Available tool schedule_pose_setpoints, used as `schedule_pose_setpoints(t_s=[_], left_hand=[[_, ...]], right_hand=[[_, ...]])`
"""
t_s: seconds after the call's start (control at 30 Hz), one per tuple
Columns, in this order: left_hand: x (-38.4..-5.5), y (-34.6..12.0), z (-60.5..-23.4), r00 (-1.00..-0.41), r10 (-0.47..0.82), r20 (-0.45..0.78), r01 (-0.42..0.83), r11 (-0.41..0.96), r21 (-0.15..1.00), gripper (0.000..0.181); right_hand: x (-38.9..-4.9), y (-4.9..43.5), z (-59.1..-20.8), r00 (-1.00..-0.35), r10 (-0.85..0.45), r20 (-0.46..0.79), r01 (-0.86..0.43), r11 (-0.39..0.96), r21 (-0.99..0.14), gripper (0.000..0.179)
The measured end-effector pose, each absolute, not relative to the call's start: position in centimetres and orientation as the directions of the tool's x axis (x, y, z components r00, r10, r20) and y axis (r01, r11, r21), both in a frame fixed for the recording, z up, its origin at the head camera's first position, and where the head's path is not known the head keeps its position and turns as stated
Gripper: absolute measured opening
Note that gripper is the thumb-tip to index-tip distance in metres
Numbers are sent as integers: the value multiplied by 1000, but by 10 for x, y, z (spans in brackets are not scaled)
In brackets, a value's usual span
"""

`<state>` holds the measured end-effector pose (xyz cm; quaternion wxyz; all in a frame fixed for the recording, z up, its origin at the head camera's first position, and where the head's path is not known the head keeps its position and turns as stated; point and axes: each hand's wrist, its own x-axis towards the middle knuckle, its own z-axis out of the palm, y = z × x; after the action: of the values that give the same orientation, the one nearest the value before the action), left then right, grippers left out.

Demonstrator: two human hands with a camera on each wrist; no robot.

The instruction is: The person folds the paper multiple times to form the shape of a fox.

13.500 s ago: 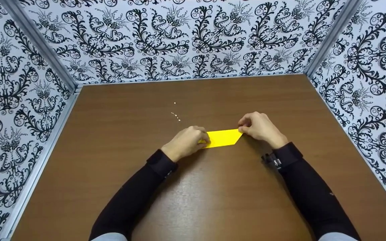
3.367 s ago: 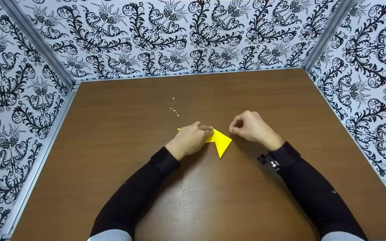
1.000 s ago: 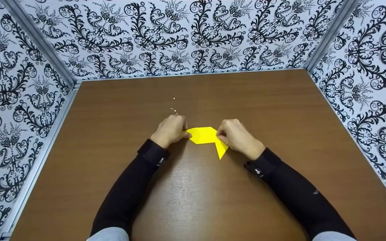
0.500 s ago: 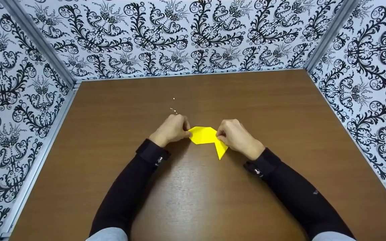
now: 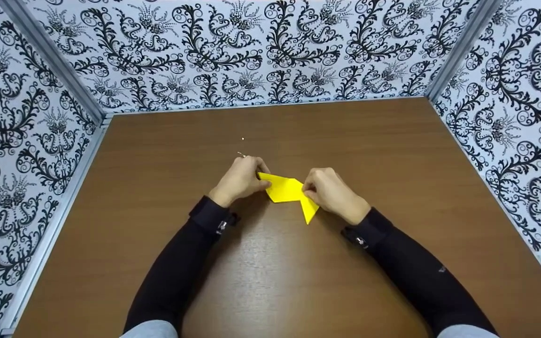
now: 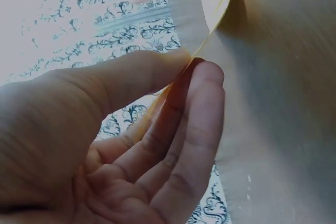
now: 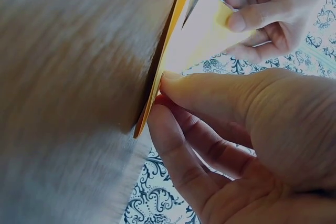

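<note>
A folded piece of yellow paper (image 5: 285,189) lies between my two hands near the middle of the table, one pointed flap hanging toward me on its right side. My left hand (image 5: 242,180) pinches the paper's left end between thumb and fingers; in the left wrist view the sheet's thin edge (image 6: 215,24) runs up from the thumb tip. With thumb and fingertips, my right hand (image 5: 332,193) pinches the right part, just above the pointed flap. The right wrist view shows the layered paper edge (image 7: 170,40) at the right thumb, close over the table.
Small pale specks (image 5: 243,139) lie on the brown wooden table (image 5: 261,281) beyond my left hand. White walls with black scroll pattern (image 5: 270,51) stand at the back and both sides, with grey metal strips at the corners.
Since 13.5 seconds ago the yellow strip has gained a downward-pointing flap at its right. In the last half second my left hand has lifted the paper's left corner up and outward; the right stays put.
</note>
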<state>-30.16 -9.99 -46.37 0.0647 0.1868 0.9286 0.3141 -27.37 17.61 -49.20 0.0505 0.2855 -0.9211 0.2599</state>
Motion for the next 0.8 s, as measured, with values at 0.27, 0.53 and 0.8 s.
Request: schedule_pose_setpoints(t_s=[0.27, 0.53, 0.8], left_hand=[[-286, -89, -460, -901, 418, 116, 410, 732, 544, 5], [-276, -78, -465, -843, 504, 186, 523, 690, 500, 14], [-270, -70, -469, -789, 569, 231, 604, 652, 459, 15]], right_hand=[[-274, 176, -492, -833, -502, 232, -549, 703, -452, 13], [-273, 177, -493, -822, -521, 229, -566, 703, -430, 16], [-273, 177, -493, -806, -540, 242, -589, 696, -411, 14]])
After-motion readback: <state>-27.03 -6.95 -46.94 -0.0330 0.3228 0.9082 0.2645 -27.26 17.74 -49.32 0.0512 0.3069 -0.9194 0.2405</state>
